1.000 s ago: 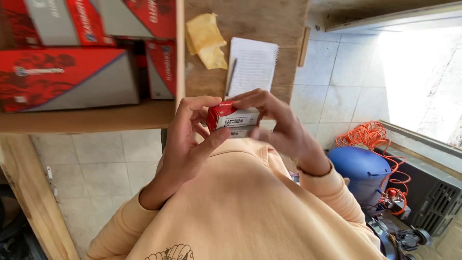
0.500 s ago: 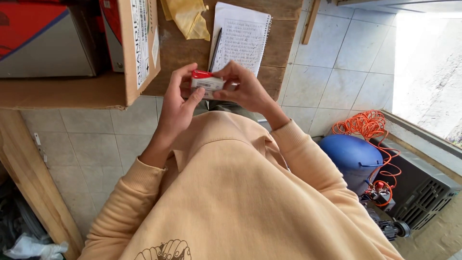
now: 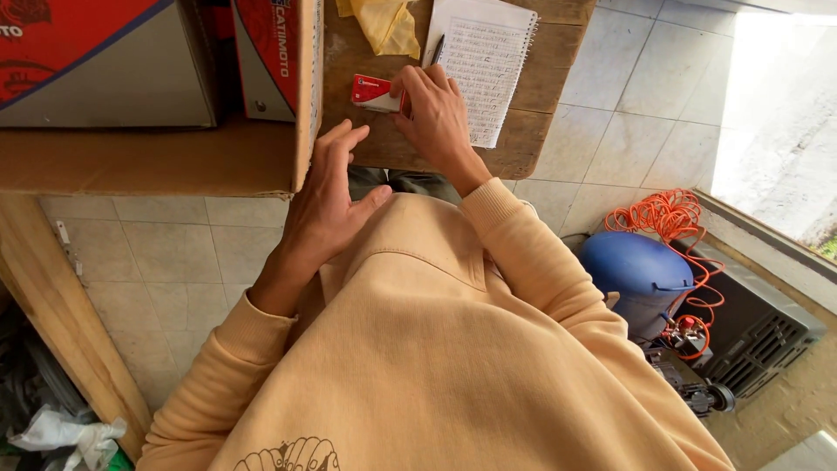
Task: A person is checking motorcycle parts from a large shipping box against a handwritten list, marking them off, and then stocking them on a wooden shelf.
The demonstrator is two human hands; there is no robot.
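A small red and white box [image 3: 373, 92] lies on the wooden table [image 3: 523, 139]. My right hand [image 3: 436, 113] rests on the box's right end with fingers curled over it. My left hand [image 3: 327, 205] hovers open below the box, fingers spread, touching nothing, close to the edge of a cardboard flap [image 3: 305, 96]. A spiral notebook [image 3: 488, 70] with a pen [image 3: 436, 50] beside it lies just right of my right hand.
Red and grey cartons [image 3: 105, 61] stand on a cardboard sheet at the left. A yellow cloth [image 3: 384, 22] lies at the table's far side. On the tiled floor to the right sit a blue tank [image 3: 636, 275] and a coiled orange cable [image 3: 667, 218].
Both hands held the small box in the air before. Now the right hand has set it down on the table and the left hand has let go and drawn back.
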